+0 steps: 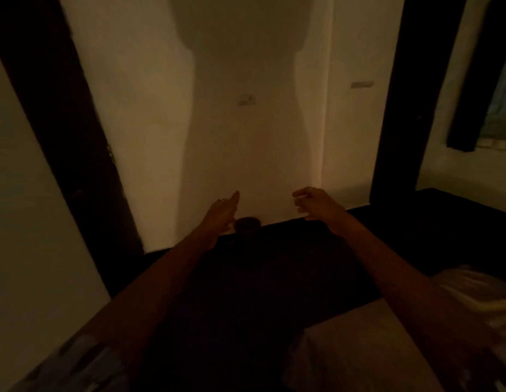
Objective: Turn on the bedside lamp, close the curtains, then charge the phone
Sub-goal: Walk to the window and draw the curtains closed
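The room is dim, lit warmly from behind me, and my shadow falls on the pale wall (161, 123) ahead. My left hand (222, 212) reaches forward with its fingers stretched out and holds nothing. My right hand (314, 203) is held out beside it, fingers loosely curled and apart, also holding nothing. Both hands hover near the base of the wall above a dark surface (260, 278). A small wall plate (247, 99), maybe a socket, sits higher on the wall. A window (497, 108) shows at the far right. No lamp, curtain or phone is visible.
A dark round object (247, 224) lies at the foot of the wall next to my left hand. Dark posts stand at the left (62, 123) and right (410, 94). A light cloth or pillow (367, 349) lies at the lower right.
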Demonstrator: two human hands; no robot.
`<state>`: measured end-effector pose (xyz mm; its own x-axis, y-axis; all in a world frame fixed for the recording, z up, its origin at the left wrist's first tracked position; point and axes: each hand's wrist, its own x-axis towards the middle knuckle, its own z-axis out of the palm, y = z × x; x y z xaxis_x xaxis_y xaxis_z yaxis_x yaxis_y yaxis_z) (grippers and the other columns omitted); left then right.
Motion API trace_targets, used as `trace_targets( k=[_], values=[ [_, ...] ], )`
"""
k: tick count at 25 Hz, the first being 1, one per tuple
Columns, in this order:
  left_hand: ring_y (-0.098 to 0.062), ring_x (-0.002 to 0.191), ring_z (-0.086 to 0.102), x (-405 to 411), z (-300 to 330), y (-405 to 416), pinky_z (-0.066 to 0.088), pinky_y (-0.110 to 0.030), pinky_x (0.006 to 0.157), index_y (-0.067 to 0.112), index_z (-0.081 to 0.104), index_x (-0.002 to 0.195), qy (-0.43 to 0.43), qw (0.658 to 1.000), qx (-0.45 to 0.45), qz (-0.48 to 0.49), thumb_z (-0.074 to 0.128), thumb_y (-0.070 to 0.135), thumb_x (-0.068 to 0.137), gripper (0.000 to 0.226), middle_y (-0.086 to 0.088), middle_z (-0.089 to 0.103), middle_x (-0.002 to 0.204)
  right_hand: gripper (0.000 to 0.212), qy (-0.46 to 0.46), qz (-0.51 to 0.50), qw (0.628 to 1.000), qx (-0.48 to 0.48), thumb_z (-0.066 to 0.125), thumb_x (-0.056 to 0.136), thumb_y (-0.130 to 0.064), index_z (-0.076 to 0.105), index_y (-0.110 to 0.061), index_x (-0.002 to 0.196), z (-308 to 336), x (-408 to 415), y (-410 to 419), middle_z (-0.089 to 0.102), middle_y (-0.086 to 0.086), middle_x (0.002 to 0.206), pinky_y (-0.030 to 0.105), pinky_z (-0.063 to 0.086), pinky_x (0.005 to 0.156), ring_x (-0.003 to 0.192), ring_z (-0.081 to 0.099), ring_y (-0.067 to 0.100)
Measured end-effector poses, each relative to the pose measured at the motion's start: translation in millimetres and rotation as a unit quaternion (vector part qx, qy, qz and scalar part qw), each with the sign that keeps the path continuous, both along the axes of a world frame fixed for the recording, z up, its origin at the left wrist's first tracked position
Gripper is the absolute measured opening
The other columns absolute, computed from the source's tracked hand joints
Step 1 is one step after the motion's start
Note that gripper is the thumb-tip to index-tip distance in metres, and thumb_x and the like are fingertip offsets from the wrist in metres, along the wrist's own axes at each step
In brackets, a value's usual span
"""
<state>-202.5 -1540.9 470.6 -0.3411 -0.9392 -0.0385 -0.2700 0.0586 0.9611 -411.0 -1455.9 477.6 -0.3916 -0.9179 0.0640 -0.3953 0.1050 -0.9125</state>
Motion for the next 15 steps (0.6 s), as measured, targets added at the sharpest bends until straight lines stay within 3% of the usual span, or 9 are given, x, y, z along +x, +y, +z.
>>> trace_targets(
  k=[3,7,10,15],
  values=[
    [-0.021,0.098,0.055,-25.1,-5.5,-45.0,0.046,-0.032,0.079,0.009,0.052,0.125,-0.007,1.0,0.003,-0.003,0.041,0.055,0.09,0.059,-0.001,0.056,0.113,0.03,0.006,0.009,1.0,0.018,0.049,0.093,-0.019,0.054,-0.011,0.122,-11.0,-21.4,-46.1,0.059,0.011,0.115,0.041,0.049,0.093,0.101,0.058,0.025],
    [-0.023,0.098,0.056,-64.4,-11.6,-119.3,0.047,-0.035,0.084,0.008,0.054,0.121,-0.015,1.0,-0.015,-0.016,0.042,0.055,0.09,0.057,-0.005,0.057,0.11,0.03,0.002,0.005,1.0,0.015,0.05,0.093,-0.019,0.054,-0.01,0.122,-19.4,-59.4,-117.6,0.057,0.008,0.106,0.034,0.047,0.081,0.093,0.056,0.019],
    [-0.022,0.096,0.053,-98.7,-14.6,-187.6,0.045,-0.035,0.087,0.013,0.055,0.108,-0.021,0.999,-0.027,-0.029,0.042,0.054,0.09,0.047,-0.005,0.056,0.107,0.031,-0.001,-0.012,1.0,0.01,0.051,0.092,-0.021,0.054,-0.011,0.122,-24.0,-91.5,-183.9,0.058,0.007,0.105,0.036,0.048,0.082,0.092,0.056,0.019],
    [-0.016,0.08,0.048,-161.2,-1.7,-305.8,0.041,-0.029,0.07,0.021,0.051,0.085,-0.023,0.996,-0.024,-0.082,0.041,0.051,0.092,0.032,0.003,0.05,0.087,0.028,-0.017,-0.086,0.996,-0.002,0.051,0.092,-0.022,0.058,-0.011,0.117,-15.2,-150.3,-287.0,0.059,0.006,0.103,0.029,0.048,0.071,0.085,0.058,0.016]
  ],
)
